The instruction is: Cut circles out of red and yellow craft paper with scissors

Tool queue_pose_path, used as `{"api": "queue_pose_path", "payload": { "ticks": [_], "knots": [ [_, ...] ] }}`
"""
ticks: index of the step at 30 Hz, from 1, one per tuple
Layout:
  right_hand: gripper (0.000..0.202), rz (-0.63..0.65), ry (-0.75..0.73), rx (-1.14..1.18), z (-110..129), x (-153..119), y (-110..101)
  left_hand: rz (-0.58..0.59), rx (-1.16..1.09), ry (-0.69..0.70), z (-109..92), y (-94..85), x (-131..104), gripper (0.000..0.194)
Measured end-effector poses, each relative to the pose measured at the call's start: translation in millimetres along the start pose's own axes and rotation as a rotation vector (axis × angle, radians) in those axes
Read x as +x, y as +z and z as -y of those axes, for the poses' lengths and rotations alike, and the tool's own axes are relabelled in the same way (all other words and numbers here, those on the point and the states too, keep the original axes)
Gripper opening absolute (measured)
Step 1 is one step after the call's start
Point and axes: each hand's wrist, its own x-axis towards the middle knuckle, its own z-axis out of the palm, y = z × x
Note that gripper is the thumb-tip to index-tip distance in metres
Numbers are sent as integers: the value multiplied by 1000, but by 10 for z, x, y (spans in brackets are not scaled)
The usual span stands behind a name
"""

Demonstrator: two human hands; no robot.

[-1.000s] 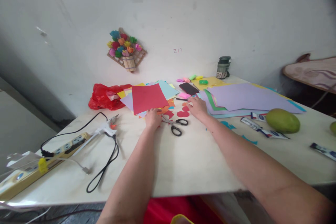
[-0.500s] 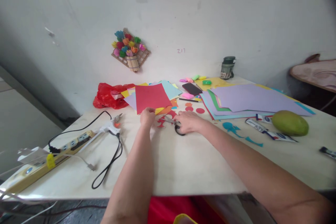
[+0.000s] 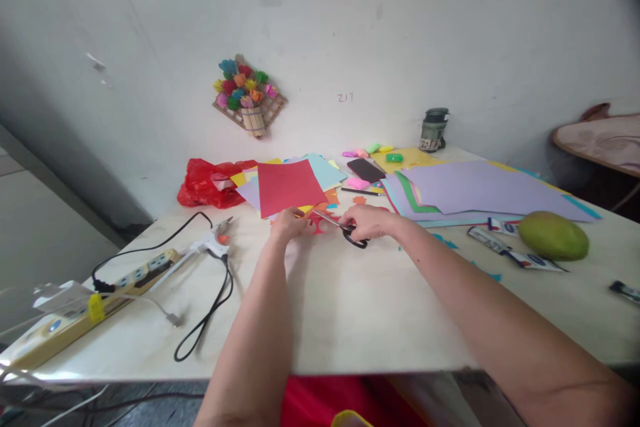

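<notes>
Two hands working at frame centre | right hand (image 3: 367,221) gripping black-handled scissors (image 3: 345,229), blades pointing left | left hand (image 3: 289,223) pinching red paper scrap (image 3: 320,223) beside red sheet (image 3: 287,185) | risk: blades nearing left fingers, nick likely if scrap is slipping.

A pale table (image 3: 350,320) is covered with coloured paper (image 3: 287,185) at twelve o'clock, a mango (image 3: 553,235) at three, a power strip (image 3: 100,293) at nine.

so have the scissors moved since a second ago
Yes. The scissors were lying flat on the table in front of the red sheet; now the right hand holds them lifted, blades pointing toward the left hand.
</notes>
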Motion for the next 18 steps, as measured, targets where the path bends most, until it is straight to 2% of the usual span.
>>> {"api": "queue_pose_path", "payload": {
  "ticks": [3,6,8,10,12,14,18],
  "knots": [
    [23,-4,24,100,-35,0,-4,31,-36,15,-65,9,-67,25],
    [25,-18,51,143,-54,16,26,70,-262,-10,-102,23,-130,28],
    [28,-32,54,174,-76,34,51,162,-525,-9,-119,28,-170,27],
    [31,-39,56,205,-98,50,72,302,-758,17,-134,31,-207,26],
    [30,-34,51,214,-103,56,85,421,-911,27,-146,47,-235,28],
    [28,-30,42,201,-85,51,87,478,-986,44,-147,82,-249,31],
    [27,-32,77,132,-6,32,86,470,-1011,125,-104,190,-225,34]
  ]
}}
